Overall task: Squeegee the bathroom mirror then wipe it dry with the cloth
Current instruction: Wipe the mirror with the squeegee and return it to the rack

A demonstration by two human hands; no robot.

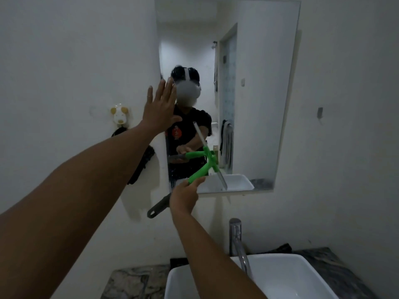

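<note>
The mirror (259, 93) hung on the wall above a white basin (287, 277), with a chrome tap (236, 240) behind the basin's rear rim. The left hand (160, 106) lay flat and spread, fingers splayed, across the mirror's left edge, holding nothing. The right hand (183, 196) was closed around the dark handle of a green squeegee (205, 167), whose blade stood against the glass near the mirror's bottom edge.

Squeegee (199, 167) — green neck, dark handle; basin (287, 277) white — counter (127, 281) seemingly marbled.
</note>
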